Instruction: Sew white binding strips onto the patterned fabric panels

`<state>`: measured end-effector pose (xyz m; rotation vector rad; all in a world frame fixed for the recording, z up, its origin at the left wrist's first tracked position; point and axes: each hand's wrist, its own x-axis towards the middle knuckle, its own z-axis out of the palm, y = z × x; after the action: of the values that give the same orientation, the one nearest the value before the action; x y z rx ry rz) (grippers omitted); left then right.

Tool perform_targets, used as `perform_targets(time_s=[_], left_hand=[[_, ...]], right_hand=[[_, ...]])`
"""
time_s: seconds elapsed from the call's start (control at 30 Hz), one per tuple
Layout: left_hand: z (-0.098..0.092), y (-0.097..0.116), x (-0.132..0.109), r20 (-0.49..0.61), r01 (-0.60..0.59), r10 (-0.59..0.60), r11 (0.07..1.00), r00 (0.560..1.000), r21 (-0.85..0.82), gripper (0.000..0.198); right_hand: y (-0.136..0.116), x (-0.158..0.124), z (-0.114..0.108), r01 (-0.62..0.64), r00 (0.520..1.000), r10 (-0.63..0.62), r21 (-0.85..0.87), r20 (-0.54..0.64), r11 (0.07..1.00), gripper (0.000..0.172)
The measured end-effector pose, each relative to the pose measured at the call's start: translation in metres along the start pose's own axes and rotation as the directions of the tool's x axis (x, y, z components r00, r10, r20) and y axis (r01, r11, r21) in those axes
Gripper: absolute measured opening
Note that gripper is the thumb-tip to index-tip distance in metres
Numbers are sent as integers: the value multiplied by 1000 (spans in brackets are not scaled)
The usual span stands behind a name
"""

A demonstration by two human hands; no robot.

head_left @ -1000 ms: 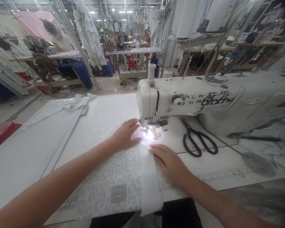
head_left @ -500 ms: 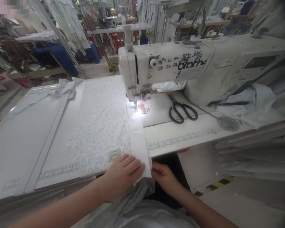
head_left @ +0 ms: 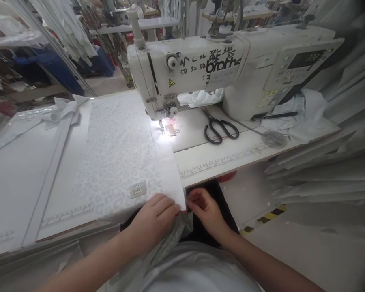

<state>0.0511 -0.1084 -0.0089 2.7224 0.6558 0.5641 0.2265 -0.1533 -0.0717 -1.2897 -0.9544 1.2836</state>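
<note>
A pale fabric panel (head_left: 118, 150) with a grey leopard print lies under the needle and presser foot (head_left: 162, 127) of a white sewing machine (head_left: 188, 73). A plain white strip (head_left: 167, 166) runs along its right edge, and a small label (head_left: 138, 189) with a cartoon face sits near its front. My left hand (head_left: 156, 217) grips the front end of the strip, fingers bent over it at the table edge. My right hand (head_left: 205, 209) is pinched at the strip's right corner; its fingertips are partly hidden. Below my hands the fabric hangs towards my lap.
Black-handled scissors (head_left: 220, 129) lie on the machine bed, right of the needle. A printed ruler (head_left: 219, 164) runs along the table's front edge. Crumpled white cloth (head_left: 304, 117) lies at the right end, and a long flat strip (head_left: 48, 178) crosses the table on the left.
The camera view has shifted, so the machine appears further left and higher. The strip's front end has come up flat onto the table edge between my hands. My right fingers are more curled.
</note>
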Motion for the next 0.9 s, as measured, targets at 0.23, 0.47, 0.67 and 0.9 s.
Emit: perform_targets(time_s=[0.23, 0.47, 0.67, 0.9], left_hand=[[2, -1, -6, -5, 111, -112, 987, 994, -119, 24], [12, -6, -1, 24, 18, -16, 993, 1000, -120, 22], [9, -5, 3, -11, -29, 28, 991, 1000, -128, 20], [7, -6, 3, 9, -67, 68, 992, 998, -103, 19]], right_hand=[[7, 7, 7, -46, 989, 40, 38, 143, 998, 17], [-12, -16, 6, -15, 995, 19, -38, 102, 999, 16], [-17, -18, 3, 55, 993, -47, -80, 108, 995, 11], [-21, -19, 4, 31, 995, -21, -104, 98, 994, 10]])
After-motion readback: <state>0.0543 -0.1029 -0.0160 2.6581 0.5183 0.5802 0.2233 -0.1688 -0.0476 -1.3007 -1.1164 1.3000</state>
